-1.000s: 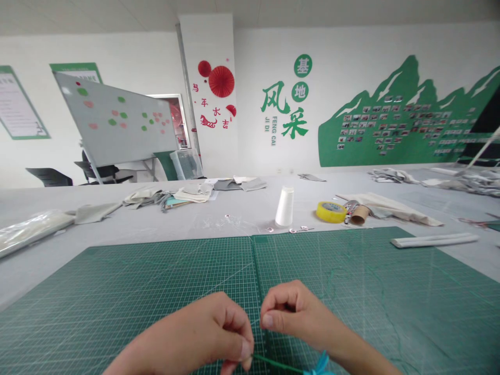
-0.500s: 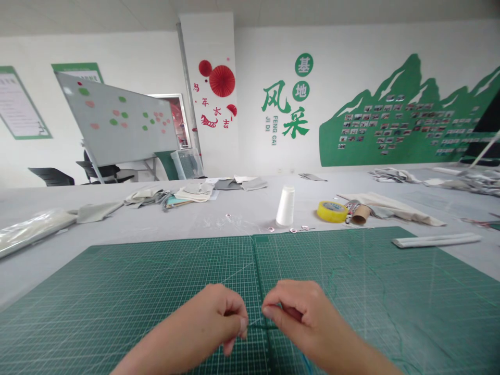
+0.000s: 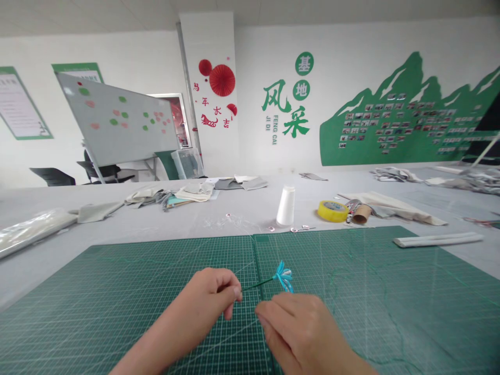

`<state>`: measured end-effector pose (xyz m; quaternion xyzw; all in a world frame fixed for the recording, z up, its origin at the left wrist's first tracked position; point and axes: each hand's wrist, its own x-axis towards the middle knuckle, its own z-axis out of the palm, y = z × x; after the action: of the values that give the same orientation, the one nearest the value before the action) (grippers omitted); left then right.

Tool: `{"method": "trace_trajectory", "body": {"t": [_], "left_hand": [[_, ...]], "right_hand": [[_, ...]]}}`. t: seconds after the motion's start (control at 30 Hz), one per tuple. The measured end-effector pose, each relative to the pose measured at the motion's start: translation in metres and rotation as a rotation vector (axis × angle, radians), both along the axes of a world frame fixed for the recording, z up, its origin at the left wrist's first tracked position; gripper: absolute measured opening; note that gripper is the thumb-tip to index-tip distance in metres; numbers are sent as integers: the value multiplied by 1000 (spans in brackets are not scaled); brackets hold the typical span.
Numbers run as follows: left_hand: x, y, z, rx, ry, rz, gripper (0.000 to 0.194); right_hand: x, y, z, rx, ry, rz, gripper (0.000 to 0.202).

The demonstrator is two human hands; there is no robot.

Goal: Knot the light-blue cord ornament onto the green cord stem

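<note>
Between the fingertips of my left hand (image 3: 216,297) is the thin dark green stem of a blue flower (image 3: 283,276). The stem (image 3: 258,284) points right and slightly up, and the flower head has looped blue petals with some white in them. My right hand (image 3: 307,325) is closed in a pinch just below the flower, apart from the stem. Whatever its fingers hold is hidden. Both hands are over a green cutting mat (image 3: 156,260). A fine green thread (image 3: 385,291) curves across the mat's right side.
Beyond the mat stand a white thread cone (image 3: 286,207), a yellow tape roll (image 3: 332,211) and a cardboard tube (image 3: 361,214). A rolled white strip (image 3: 437,240) overlaps the mat's right edge. Fabric pieces (image 3: 195,191) lie farther back, and a plastic-wrapped bundle (image 3: 35,229) is at left.
The blue flower head has come into view above my right hand; only its stem showed between the hands before. My left hand has moved slightly up and left, my right hand slightly down.
</note>
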<state>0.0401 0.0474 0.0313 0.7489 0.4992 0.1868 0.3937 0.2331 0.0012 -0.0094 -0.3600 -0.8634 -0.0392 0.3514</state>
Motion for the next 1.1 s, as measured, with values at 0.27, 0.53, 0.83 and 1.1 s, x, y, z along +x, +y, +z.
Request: {"method": "trace_trajectory", "body": {"t": [0.27, 0.53, 0.83, 1.1], "left_hand": [[-2, 1, 7, -71, -118, 34, 21], [-5, -4, 18, -294, -290, -71, 21], [-9, -8, 19, -411, -251, -261, 18], [-8, -15, 18, -427, -155, -343, 15]], "right_hand": [[0, 2, -5, -85, 31, -22, 29], [1, 8, -9, -512, 312, -12, 25], [5, 22, -11, -794, 591, 141, 20], [10, 25, -10, -828, 564, 257, 21]]}}
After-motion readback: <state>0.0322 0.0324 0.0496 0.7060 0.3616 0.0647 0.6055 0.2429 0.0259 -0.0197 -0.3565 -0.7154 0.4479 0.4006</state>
